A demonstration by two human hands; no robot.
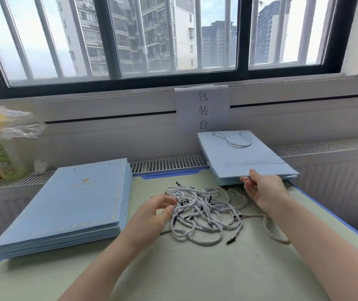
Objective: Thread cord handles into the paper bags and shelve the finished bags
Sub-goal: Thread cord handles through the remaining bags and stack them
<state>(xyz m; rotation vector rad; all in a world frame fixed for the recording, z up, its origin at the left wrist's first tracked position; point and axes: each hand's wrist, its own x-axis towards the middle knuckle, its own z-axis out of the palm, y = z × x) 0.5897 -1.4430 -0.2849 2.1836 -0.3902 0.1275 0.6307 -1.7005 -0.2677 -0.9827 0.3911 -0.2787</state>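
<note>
Finished bags [245,157] pinched at near edge by right grip [260,187]; left grip [154,211] released over cords [204,213]. Likely to tangle, dragging neighbours off tabletop [195,268].

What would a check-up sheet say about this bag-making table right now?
Surface: green table with blue edge.
Job's things: stack of flat blue bags at left; tangled pile of cords in the middle; finished bags with a cord handle at right rear, against the wall.
Clutter: drink bottles in a plastic wrap on the left ledge.
Grips: left hand open, fingers at the cords; right hand pinches the finished bags' near edge.
Cables: nothing seen.
Surroundings: barred window, paper sign, floor vent.
</note>
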